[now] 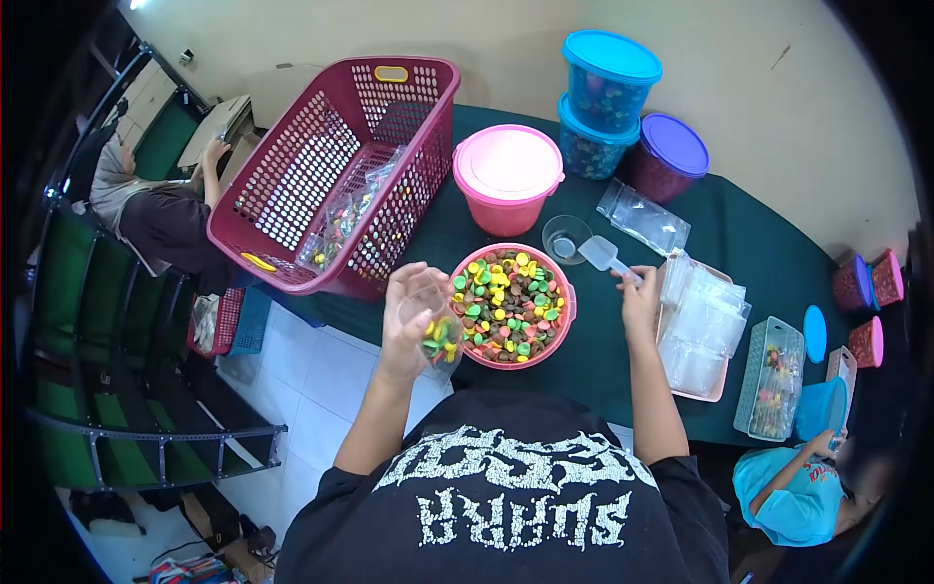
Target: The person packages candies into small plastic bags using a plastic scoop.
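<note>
A clear plastic cup or bag (pixel 440 336), partly filled with green, yellow and red pieces, is in my left hand (pixel 409 316), its fingers wrapped round it. That hand is at the left rim of a pink tub (pixel 571 310) filled with colourful candies (pixel 508 304). My right hand (pixel 638 292) grips the handle of a translucent scoop (pixel 601 254), to the right of the tub. Behind the tub is a small clear round container (pixel 565 238). Clear plastic bags (pixel 696 331) lie stacked in a tray right of my right hand.
A maroon basket (pixel 282 185) holding filled bags stands at left. Behind are a lidded pink bucket (pixel 508 180), blue-lidded tubs (pixel 610 83) and a purple-lidded tub (pixel 671 156). A green basket (pixel 775 380) is at right. One person (pixel 798 496) sits at right, another (pixel 156 214) at left.
</note>
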`<state>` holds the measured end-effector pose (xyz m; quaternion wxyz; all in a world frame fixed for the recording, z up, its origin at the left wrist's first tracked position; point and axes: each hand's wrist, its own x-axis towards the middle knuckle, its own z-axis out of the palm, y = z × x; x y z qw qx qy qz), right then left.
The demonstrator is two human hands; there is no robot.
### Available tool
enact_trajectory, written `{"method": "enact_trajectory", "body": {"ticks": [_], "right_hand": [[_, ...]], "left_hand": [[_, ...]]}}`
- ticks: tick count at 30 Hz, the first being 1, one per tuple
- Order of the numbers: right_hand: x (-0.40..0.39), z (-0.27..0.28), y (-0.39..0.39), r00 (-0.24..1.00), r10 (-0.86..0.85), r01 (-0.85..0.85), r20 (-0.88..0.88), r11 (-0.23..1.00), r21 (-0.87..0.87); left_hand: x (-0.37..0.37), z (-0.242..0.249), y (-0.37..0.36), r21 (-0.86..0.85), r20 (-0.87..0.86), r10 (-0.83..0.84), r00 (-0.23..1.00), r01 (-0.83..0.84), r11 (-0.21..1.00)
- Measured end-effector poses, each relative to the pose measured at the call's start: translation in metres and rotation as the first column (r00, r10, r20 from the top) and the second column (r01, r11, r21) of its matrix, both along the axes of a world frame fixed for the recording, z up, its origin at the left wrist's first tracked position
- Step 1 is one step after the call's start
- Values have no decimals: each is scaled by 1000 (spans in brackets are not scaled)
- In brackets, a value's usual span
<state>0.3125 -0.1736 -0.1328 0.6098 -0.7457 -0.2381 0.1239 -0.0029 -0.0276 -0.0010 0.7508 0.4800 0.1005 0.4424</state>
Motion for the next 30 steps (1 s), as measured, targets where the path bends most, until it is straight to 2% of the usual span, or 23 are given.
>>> {"method": "enact_trajectory", "body": {"ticks": [2, 3, 6, 7, 10, 17, 20, 22, 24, 25, 26, 27, 29, 30], "right_hand": [[3, -15, 15, 996, 4, -7, -90, 1000, -26], [5, -17, 22, 989, 11, -16, -146, 999, -30], [8, -24, 40, 974, 56, -67, -219, 997, -41], [9, -27, 45, 969, 78, -92, -236, 995, -48], [14, -37, 56, 952, 92, -119, -292, 990, -78], [19, -55, 62, 941, 98, -139, -324, 984, -107], [20, -59, 61, 947, 49, -90, -316, 989, -115], [23, -61, 58, 961, 32, -88, -273, 977, -194], [25, -63, 58, 946, 31, -115, -321, 963, -245], [23, -65, 60, 997, -42, 9, -71, 911, -413], [21, -68, 63, 979, -72, 166, 191, 829, -535], [15, -56, 67, 979, -73, 166, 191, 830, -533], [-3, -10, 78, 934, -45, 189, 354, 903, -385], [-7, 4, 88, 934, -50, 193, 354, 904, -382]], "left_hand": [[2, 3, -10, 58, -113, 68, 991, -62, 996], [0, 1, -11, -34, -53, 16, 998, -18, 999], [-9, -8, -9, -117, -43, 32, 999, -36, 992], [-11, -10, -9, -95, -85, 80, 993, -88, 992], [-17, -7, -12, -46, -60, 99, 993, -102, 994], [-26, -9, -13, -21, -147, 190, 971, -195, 981], [-28, -10, -11, -15, -166, 198, 966, -203, 979], [-29, -10, -8, -4, -178, 196, 964, -200, 980], [-30, -11, -5, -1, -191, 202, 961, -206, 979], [-31, -10, -4, -4, -194, 208, 959, -213, 977], [-33, -10, -3, -3, -193, 207, 959, -211, 977], [-35, -10, -1, 3, -190, 211, 959, -215, 977], [-38, -10, 2, 9, -197, 222, 955, -225, 974], [-41, -12, 4, 13, -196, 219, 956, -221, 975]]}}
